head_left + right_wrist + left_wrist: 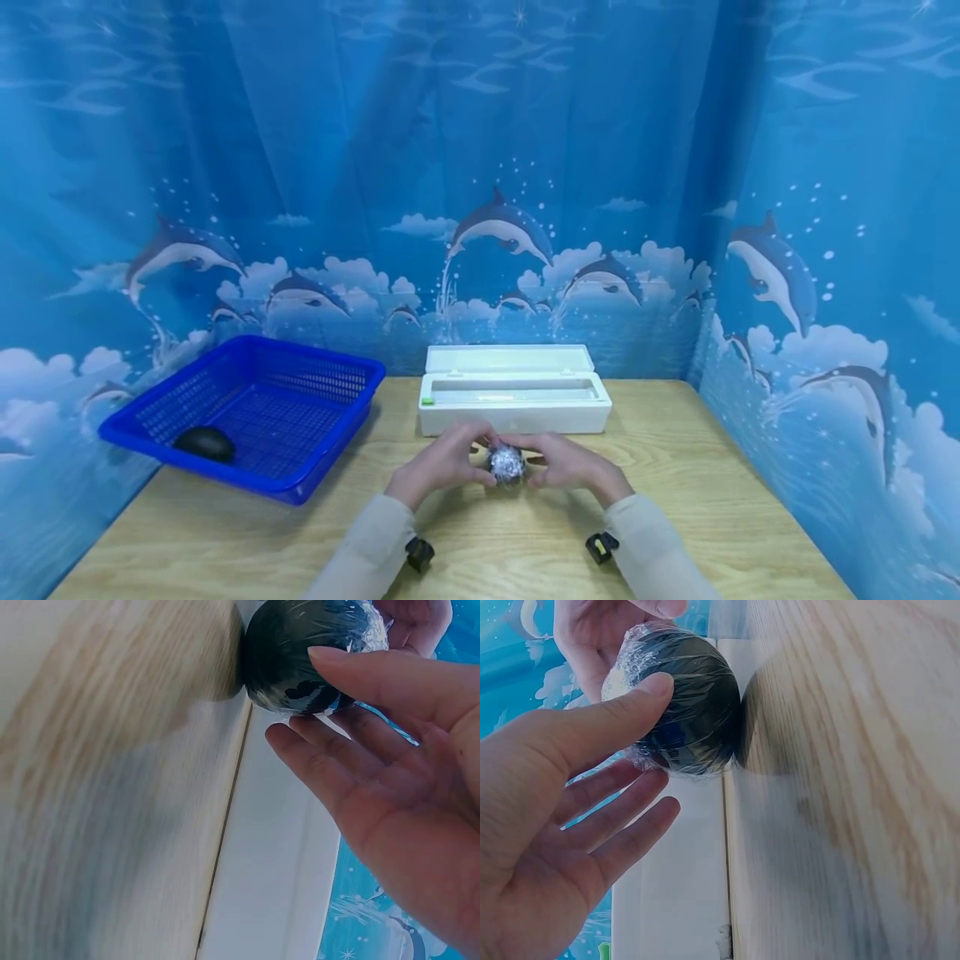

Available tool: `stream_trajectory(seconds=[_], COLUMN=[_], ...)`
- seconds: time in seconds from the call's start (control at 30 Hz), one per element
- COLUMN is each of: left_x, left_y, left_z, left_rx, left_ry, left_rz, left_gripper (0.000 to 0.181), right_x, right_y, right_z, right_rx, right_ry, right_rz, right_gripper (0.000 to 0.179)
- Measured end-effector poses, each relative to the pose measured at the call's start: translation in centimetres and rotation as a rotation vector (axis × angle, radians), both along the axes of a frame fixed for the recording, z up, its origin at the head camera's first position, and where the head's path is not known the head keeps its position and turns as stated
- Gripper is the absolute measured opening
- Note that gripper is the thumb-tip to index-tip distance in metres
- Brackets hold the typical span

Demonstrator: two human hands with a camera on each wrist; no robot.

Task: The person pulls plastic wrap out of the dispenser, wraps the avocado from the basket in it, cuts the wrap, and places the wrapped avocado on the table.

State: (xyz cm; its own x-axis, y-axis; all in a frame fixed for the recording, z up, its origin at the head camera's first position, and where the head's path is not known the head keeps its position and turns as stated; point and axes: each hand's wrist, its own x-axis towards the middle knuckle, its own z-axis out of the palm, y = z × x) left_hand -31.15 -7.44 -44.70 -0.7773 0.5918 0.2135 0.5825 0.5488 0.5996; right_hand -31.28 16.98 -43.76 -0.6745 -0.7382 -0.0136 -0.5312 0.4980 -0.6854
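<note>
A dark round object wrapped in crinkled cling film [506, 465] rests on the wooden table, the film bunched and shiny on top. My left hand [448, 463] holds it from the left, thumb on its near side and fingers behind. From the opposite side my right hand [572, 464] holds it the same way. In the left wrist view, the film lies tight over the dark wrapped object [694, 705], and the lower fingers stay loose. The right wrist view shows my thumb against the wrapped object [289, 664]; its underside is hidden.
Just behind the hands stands a white cling film dispenser [517, 419] with its lid [510, 359] raised and a green piece [427, 401] at its left end. A blue plastic basket [300, 483] on the left holds a dark oval object [204, 443]. Dolphin-print curtains [360, 208] enclose the table.
</note>
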Motion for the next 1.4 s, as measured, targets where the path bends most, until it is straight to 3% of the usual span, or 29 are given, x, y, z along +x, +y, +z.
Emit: stream_trajectory(seconds=[0.43, 1.0, 1.4], left_x=[-0.06, 0.20, 0.10], left_y=[0.02, -0.12, -0.01], left_z=[-0.36, -0.04, -0.23], left_rx=[-0.011, -0.014, 0.025], left_ry=[-0.003, -0.006, -0.003], left_rz=[0.016, 0.021, -0.001], left_gripper=[0.045, 0.045, 0.039], right_x=[0.17, 0.18, -0.06], right_y=[-0.35, -0.52, -0.56], right_z=[-0.19, 0.00, -0.35], right_rx=[0.032, 0.032, -0.035], right_ry=[0.022, 0.007, 0.030], right_rz=[-0.043, -0.051, -0.065], right_gripper=[0.086, 0.084, 0.075])
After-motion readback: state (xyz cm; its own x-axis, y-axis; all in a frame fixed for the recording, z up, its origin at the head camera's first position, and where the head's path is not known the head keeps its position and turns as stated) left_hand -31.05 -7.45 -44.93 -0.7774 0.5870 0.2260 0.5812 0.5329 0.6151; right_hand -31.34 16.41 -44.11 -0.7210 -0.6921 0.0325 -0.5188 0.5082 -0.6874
